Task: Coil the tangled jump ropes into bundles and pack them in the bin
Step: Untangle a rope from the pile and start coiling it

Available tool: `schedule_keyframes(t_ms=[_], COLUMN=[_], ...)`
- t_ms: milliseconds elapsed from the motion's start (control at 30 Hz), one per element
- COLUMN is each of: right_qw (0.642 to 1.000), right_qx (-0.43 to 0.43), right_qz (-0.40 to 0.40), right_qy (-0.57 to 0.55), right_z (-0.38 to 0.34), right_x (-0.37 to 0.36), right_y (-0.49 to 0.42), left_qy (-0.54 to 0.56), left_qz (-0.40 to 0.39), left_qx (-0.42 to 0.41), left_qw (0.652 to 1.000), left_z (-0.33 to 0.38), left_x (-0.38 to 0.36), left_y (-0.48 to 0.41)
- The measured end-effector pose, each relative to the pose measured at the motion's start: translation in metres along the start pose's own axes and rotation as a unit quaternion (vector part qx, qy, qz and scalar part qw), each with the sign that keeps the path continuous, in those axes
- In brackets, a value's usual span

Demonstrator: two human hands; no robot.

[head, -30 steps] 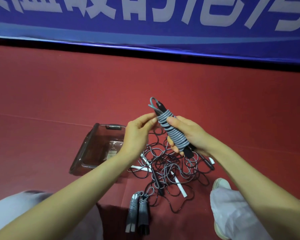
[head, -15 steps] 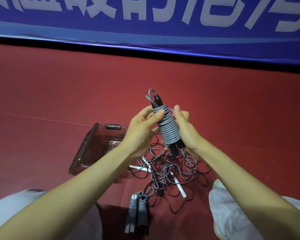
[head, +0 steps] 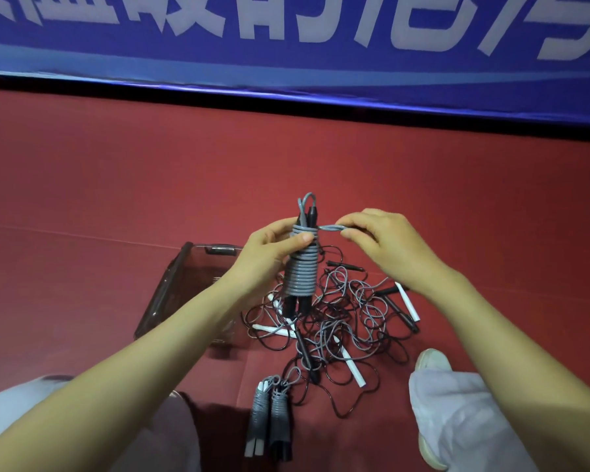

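Bundle [head: 302, 270] now stands gripped by the left hand [head: 269, 255] above the tangle [head: 341, 318], not the right hand [head: 385, 243], which pinches its loose end [head: 331, 228] sideways, so tie-off seems near, bin [head: 162, 291] next.

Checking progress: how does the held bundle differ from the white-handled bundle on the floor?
The held bundle stands upright in the left hand, rope end pinched by the right hand; floor bundle lies untouched. Held bundle's handles are black, floor bundle's white. Both are wound grey rope.
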State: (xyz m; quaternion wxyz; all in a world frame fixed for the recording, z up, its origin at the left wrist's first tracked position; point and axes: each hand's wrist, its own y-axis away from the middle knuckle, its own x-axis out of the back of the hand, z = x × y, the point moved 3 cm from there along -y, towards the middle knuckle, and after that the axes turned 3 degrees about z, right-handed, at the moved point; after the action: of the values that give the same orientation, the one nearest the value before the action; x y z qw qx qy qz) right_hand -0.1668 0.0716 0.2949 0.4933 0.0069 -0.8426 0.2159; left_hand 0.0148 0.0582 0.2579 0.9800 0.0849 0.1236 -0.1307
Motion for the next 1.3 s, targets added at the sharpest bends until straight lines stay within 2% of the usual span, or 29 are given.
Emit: schedule_keyframes(t_ms=[133, 233, 300, 367, 400, 467, 533, 633, 667, 767, 867, 967, 1067, 1133, 1200, 1300], right_qw=[0.993, 0.98, 0.972, 0.969, 0.972, 0.985, 0.985, 0.946, 0.924, 0.823, 0.779, 0.77, 0.788, 0.803, 0.816, 0.815], right_qx=[0.095, 0.172, 0.204, 0.212, 0.202, 0.136, 0.017, -0.12, -0.161, -0.289, -0.339, -0.34, -0.308, -0.289, -0.28, -0.265], right_qz=[-0.009, -0.012, -0.022, -0.055, -0.075, -0.104, -0.129, -0.172, -0.174, -0.165, -0.136, -0.079, -0.007, 0.013, 0.013, -0.002], right_qy=[0.062, 0.096, 0.112, 0.113, 0.098, 0.007, -0.115, -0.249, -0.299, -0.46, -0.51, -0.534, -0.533, -0.52, -0.505, -0.515], right_z=[-0.011, -0.017, -0.022, -0.025, -0.027, -0.024, -0.012, 0.001, 0.004, 0.01, 0.011, 0.007, 0.005, 0.004, 0.001, -0.004], right_x=[0.002, 0.002, -0.002, -0.01, -0.013, -0.011, -0.002, 0.003, 0.001, -0.01, -0.017, -0.018, -0.013, -0.012, -0.013, -0.014], right_y=[0.005, 0.009, 0.011, 0.011, 0.011, 0.008, 0.003, 0.002, 0.002, 0.005, 0.007, 0.005, 0.003, 0.002, 0.003, 0.005], left_qy=[-0.039, -0.131, -0.218, -0.349, -0.392, -0.407, -0.4, -0.311, -0.28, -0.207, -0.137, -0.021, 0.063, 0.101, 0.103, 0.068], left_qz=[0.088, 0.104, 0.085, 0.024, -0.019, -0.089, -0.115, -0.145, -0.152, -0.157, -0.151, -0.1, -0.075, -0.083, -0.069, -0.016], left_qx=[0.009, -0.005, -0.027, -0.056, -0.062, -0.055, -0.066, -0.07, -0.071, -0.096, -0.097, -0.052, 0.002, 0.019, 0.026, 0.029], left_qw=[0.995, 0.986, 0.972, 0.935, 0.918, 0.907, 0.907, 0.937, 0.945, 0.961, 0.974, 0.993, 0.995, 0.991, 0.992, 0.997], left_z=[-0.012, -0.016, -0.016, -0.017, -0.019, -0.023, -0.023, -0.02, -0.017, -0.008, 0.0, -0.003, -0.003, -0.001, 0.0, 0.0], left_x=[0.01, 0.015, 0.014, 0.009, 0.005, -0.003, -0.007, -0.012, -0.014, -0.014, -0.014, -0.014, -0.012, -0.016, -0.019, -0.012], left_y=[-0.007, -0.011, -0.011, -0.009, -0.007, -0.001, 0.004, 0.013, 0.017, 0.021, 0.024, 0.021, 0.015, 0.014, 0.013, 0.008])
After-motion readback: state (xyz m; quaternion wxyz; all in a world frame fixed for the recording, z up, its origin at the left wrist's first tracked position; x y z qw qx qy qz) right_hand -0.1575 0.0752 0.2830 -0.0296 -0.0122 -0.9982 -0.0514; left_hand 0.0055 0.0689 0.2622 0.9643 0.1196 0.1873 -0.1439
